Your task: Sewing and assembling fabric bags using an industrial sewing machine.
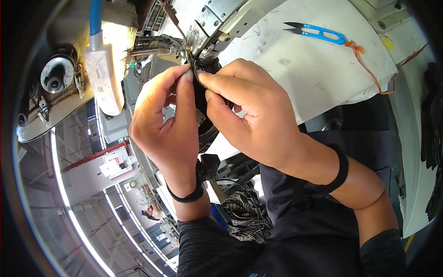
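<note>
Both hands, left hand and right hand, have fingers pinched closed on a dark strap beneath the sewing machine; blue snips lie on the table.

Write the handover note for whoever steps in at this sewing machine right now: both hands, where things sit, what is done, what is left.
Left hand: fingers pinched on a small dark piece right under the sewing machine head.
Right hand: thumb and forefinger pinch the same piece from the other side.
Blue thread snips lie unused on the white machine table, an orange cord tied to them.
Done: piece brought up to the needle area.
Left: whether any stitching exists cannot be told; the hands hide the piece.
</note>
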Available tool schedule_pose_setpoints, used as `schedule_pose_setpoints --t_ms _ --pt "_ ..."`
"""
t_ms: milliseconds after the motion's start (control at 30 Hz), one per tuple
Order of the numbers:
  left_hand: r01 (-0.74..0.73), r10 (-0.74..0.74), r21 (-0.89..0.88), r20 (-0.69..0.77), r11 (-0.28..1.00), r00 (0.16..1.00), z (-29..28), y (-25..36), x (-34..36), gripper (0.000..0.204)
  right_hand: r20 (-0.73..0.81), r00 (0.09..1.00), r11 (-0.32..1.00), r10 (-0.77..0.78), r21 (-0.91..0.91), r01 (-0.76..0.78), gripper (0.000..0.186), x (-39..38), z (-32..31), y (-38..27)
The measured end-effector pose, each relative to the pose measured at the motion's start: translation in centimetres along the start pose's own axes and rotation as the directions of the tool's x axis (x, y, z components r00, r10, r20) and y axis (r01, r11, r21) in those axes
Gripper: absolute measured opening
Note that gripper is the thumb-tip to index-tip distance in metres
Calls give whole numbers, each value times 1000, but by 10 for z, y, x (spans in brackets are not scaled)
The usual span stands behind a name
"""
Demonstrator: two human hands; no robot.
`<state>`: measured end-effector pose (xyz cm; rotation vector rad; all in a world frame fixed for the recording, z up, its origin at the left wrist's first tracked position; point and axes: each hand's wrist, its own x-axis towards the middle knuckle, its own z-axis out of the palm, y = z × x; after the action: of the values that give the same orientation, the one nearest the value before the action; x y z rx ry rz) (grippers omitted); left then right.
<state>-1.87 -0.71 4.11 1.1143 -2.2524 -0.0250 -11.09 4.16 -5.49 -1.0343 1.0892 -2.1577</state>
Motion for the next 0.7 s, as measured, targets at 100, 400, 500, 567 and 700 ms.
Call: schedule_pose_setpoints --t_ms 100,400,500,567,700 --pt "4 -4 47 -10 999 1000 3 5 0 15 12 999 999 -33 -25 33 22 0 -1 2" --pt "-54 42 107 111 993 993 -7 24 -14 27 80 961 908 265 313 -276 24 0 -7 -1" --pt "-119 98 180 121 976 988 -6 27 -18 31 122 936 853 330 386 -351 24 2 -10 -8" --pt "-112 80 263 132 958 988 -7 34 -18 36 153 912 821 379 399 -408 24 5 -12 -12" --pt "-139 98 326 139 935 985 -6 35 -21 41 146 892 797 428 404 -449 23 3 -10 -8"
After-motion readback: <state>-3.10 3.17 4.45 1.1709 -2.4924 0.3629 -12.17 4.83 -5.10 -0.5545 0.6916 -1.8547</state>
